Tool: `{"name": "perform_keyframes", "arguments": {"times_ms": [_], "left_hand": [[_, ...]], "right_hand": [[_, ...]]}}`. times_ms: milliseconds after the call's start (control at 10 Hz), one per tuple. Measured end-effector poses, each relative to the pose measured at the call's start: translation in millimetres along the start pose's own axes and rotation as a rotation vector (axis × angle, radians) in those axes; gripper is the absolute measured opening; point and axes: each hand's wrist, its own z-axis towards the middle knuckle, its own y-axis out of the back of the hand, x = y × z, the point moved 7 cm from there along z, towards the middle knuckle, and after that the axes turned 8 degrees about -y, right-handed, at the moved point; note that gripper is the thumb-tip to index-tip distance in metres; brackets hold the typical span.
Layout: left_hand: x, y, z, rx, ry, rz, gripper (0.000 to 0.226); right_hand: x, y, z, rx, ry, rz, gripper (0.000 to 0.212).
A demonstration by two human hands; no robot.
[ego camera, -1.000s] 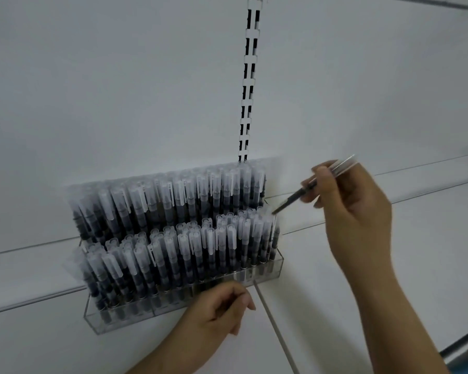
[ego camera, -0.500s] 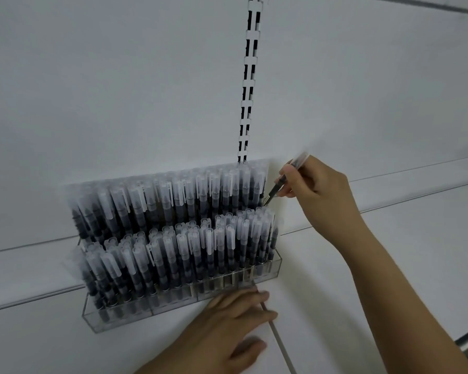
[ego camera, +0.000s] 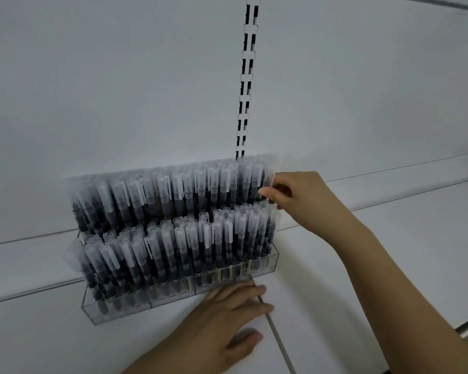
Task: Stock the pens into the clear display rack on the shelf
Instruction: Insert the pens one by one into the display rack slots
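Lying flat and spread nearest the camera: left hand [ego camera: 227, 314], fingers straight, pressing on the white shelf surface [ego camera: 362, 279] just beside the front lower edge of the clear acrylic two-tier display rack [ego camera: 135, 310]. Standing packed in that rack: rows of dark-barrelled pens with frosted translucent caps [ego camera: 189, 247], caps up, leaning slightly back toward the wall. Working farther back at the right end of the upper tier: right hand [ego camera: 300, 201], fingers curled, pinching the capped top of one slim dark pen with a clear cap [ego camera: 271, 188]. Running roughly upright along its long axis, cap up and tip down among its neighbours, lower end hidden. Judging the step as seating this pen in the end slot; next calling for a straight downward push, then release. Rising behind, a slotted black-and-white shelf upright [ego camera: 245, 85] on the white back panel [ego camera: 119, 90].
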Motion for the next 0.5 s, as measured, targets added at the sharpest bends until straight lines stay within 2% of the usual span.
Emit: {"name": "perform_keyframes", "arguments": {"times_ms": [300, 400, 500], "left_hand": [[-2, 2, 0, 0.023, 0.015, 0.021, 0.044], [-1, 3, -1, 0.003, 0.033, 0.022, 0.043], [-4, 5, -1, 0.017, 0.048, 0.008, 0.042]], "right_hand": [[-15, -8, -9, -0.044, 0.02, 0.024, 0.038], [-24, -10, -18, -0.069, -0.013, 0.125, 0.041], [-37, -19, -33, -0.102, -0.052, 0.252, 0.033]]}}
